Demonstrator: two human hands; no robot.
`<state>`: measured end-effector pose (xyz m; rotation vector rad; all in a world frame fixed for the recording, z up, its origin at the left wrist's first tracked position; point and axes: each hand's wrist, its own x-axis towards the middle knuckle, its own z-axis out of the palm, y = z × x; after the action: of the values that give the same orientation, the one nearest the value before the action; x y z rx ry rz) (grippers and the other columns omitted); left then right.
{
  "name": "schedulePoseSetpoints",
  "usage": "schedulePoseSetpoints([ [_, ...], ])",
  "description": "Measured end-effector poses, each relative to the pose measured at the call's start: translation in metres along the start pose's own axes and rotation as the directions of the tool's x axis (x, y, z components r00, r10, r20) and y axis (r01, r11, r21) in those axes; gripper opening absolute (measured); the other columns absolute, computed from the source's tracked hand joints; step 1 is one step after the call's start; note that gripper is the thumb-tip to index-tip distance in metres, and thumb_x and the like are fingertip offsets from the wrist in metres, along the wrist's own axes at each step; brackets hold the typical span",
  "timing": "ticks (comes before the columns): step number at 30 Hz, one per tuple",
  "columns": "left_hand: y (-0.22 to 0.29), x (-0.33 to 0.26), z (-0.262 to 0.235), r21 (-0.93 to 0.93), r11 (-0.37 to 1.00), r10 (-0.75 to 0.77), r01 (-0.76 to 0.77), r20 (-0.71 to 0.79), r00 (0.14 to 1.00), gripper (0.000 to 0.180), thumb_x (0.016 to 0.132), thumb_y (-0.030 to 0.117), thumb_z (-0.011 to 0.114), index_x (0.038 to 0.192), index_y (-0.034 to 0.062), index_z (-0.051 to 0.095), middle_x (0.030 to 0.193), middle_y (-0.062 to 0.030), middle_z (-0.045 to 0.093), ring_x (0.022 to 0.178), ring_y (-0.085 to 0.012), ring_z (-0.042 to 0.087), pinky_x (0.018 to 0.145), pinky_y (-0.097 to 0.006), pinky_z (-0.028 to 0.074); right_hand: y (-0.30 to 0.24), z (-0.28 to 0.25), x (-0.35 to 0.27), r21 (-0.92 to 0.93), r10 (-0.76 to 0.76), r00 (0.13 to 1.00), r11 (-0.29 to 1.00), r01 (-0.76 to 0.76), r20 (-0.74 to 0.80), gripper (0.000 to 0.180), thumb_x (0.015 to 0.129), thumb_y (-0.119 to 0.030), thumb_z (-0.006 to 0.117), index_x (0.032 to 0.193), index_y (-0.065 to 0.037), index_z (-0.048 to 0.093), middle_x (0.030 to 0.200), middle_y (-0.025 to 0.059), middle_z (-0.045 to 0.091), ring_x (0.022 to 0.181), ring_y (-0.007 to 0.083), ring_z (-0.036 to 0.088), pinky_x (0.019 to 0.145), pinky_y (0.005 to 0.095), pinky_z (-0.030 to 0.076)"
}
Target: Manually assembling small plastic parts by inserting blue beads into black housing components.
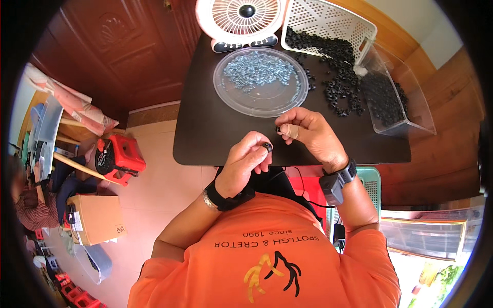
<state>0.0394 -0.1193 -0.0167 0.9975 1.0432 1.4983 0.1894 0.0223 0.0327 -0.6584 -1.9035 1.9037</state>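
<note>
My left hand is closed in front of my chest, near the table's front edge. Between its thumb and fingertips sits a small black ring-like piece. To its right, over the table, my right hand pinches another small black piece, partly hidden by the fingers. The two hands are slightly apart. Just beyond them lies a round clear plastic lid with a spread of small bluish translucent pieces. A loose heap of black pieces lies to the right of the lid.
A white perforated basket lies tipped at the back, black pieces spilling out. Beside it stands a clear plastic box of black pieces. A pink-and-white fan stands behind the lid. Left on the floor are a red stool and cardboard box; another person sits there.
</note>
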Motion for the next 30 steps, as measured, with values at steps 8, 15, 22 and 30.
schedulePoseSetpoints([
  [8, 0.007, -0.006, -0.004, 0.005, 0.999, 0.043, -0.043, 0.005, 0.999, 0.029, 0.097, 0.031, 0.050, 0.103, 0.0026, 0.051, 0.081, -0.0059, 0.058, 0.069, -0.0115, 0.055, 0.061, -0.023, 0.043, -0.027, 0.014, 0.013, -0.030, 0.018, 0.988, 0.999, -0.014, 0.155, 0.018, 0.091, -0.013, 0.064, 0.100, 0.003, 0.064, 0.087, 0.0020, 0.063, 0.076, 0.0078, 0.054, 0.071, 0.0225, 0.047],
  [15, 0.010, -0.010, -0.004, -0.028, 0.996, 0.088, -0.088, -0.002, 0.996, 0.021, 0.097, 0.021, 0.049, 0.106, 0.0017, 0.050, 0.081, -0.0043, 0.056, 0.067, -0.0088, 0.051, 0.061, -0.023, 0.043, -0.040, 0.022, 0.013, -0.093, -0.006, 0.972, 0.995, 0.028, 0.235, 0.015, 0.092, -0.011, 0.062, 0.098, 0.003, 0.064, 0.086, 0.0019, 0.063, 0.076, 0.0074, 0.054, 0.070, 0.0226, 0.046],
  [22, 0.013, -0.013, -0.001, 0.068, 0.987, 0.150, -0.146, -0.056, 0.987, 0.021, 0.097, 0.020, 0.050, 0.104, 0.0006, 0.050, 0.080, -0.0033, 0.055, 0.068, -0.0083, 0.050, 0.061, -0.022, 0.042, -0.050, 0.029, 0.010, -0.170, 0.021, 0.976, 0.985, 0.017, 0.218, 0.012, 0.091, -0.007, 0.059, 0.095, 0.004, 0.064, 0.085, 0.0025, 0.064, 0.078, 0.0072, 0.056, 0.071, 0.0238, 0.047],
  [30, 0.006, -0.014, -0.004, 0.245, 0.941, 0.260, -0.235, -0.076, 0.963, 0.023, 0.097, 0.022, 0.051, 0.105, -0.0003, 0.050, 0.080, -0.0052, 0.057, 0.069, -0.0096, 0.052, 0.063, -0.024, 0.043, -0.055, 0.036, 0.006, -0.310, -0.029, 0.981, 0.947, 0.088, 0.190, 0.011, 0.089, -0.006, 0.061, 0.093, 0.002, 0.065, 0.083, 0.0039, 0.066, 0.075, 0.0087, 0.059, 0.069, 0.0248, 0.047],
])
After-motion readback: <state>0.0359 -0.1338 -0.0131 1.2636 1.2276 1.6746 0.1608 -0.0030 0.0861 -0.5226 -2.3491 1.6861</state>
